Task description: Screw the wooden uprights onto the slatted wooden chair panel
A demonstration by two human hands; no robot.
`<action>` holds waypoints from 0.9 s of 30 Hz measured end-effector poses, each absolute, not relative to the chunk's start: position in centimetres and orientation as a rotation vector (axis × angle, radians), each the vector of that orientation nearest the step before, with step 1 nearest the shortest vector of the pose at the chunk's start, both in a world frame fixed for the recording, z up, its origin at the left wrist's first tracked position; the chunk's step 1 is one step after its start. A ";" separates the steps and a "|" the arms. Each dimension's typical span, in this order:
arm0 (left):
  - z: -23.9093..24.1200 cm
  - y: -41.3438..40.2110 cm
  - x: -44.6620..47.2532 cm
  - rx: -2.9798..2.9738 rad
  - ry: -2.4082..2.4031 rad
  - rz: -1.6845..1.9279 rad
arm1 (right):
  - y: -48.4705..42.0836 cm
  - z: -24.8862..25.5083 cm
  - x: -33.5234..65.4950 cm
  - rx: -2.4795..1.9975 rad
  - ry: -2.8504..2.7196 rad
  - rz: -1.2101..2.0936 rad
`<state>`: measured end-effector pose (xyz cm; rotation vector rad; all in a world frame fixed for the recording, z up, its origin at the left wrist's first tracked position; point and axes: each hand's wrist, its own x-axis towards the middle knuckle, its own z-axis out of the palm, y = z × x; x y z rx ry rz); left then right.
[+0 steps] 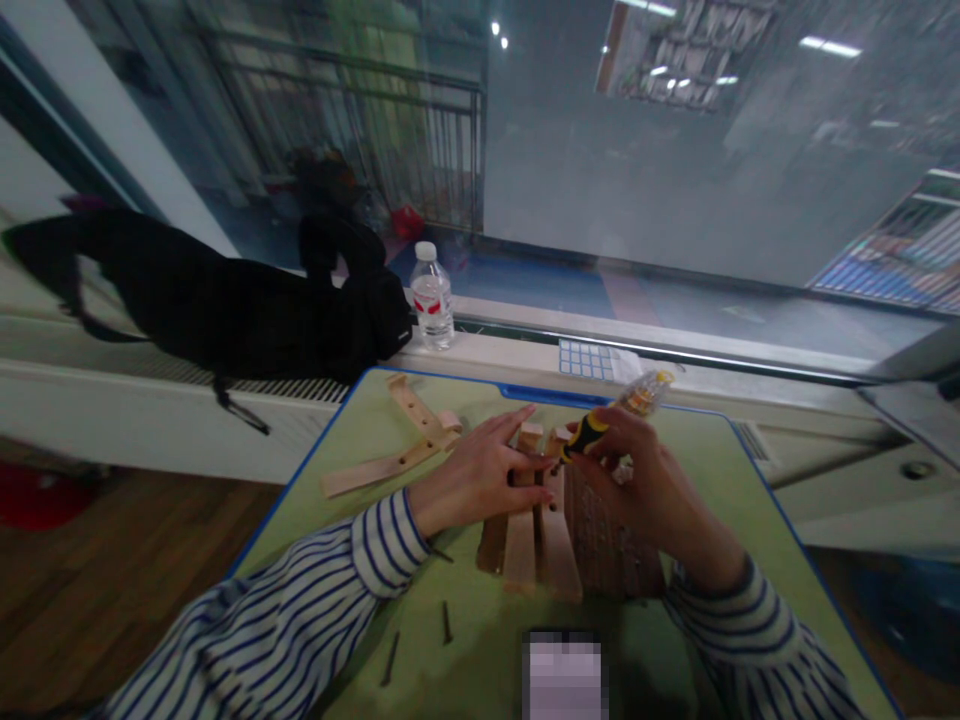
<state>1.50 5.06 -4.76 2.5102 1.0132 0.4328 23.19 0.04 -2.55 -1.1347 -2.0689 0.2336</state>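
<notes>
Two pale wooden strips (pixel 557 548) lie side by side near the middle of a green tabletop (pixel 345 620), across a dark brown board (pixel 622 550). The left hand (pixel 484 475) rests over them, its fingers spread and extended, thumb and index apart on the strips. The right hand (pixel 649 480) has its fingers closed around one black-and-yellow screwdriver (pixel 641 394) with a clear end, its front pointing down at the right strip; its tip is hidden. Green surface shows between the board and the right-hand blue edge, and more at the near left. There lie three dark screws (pixel 447 622), one close to the left cuff. Farther left, two more pale strips (pixel 367 474) meet at an angle beside a small block (pixel 449 420). A pixelated patch covers something at the near edge. Beyond the far edge, one water bottle (pixel 432 303), its red-marked label too small to read, stands on the sill (pixel 517 353) beside a black bag (pixel 247 310)
</notes>
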 end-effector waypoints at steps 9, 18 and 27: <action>-5.0 5.1 1.4 2.509 1.010 0.442 | -0.2 -2.0 23.2 -1.165 -2.102 0.210; -4.8 5.1 1.4 2.508 1.015 0.427 | 0.0 -2.5 22.8 -1.116 -2.071 0.131; -4.9 5.2 1.5 2.516 1.005 0.429 | 0.0 -2.6 23.0 -1.119 -2.051 0.187</action>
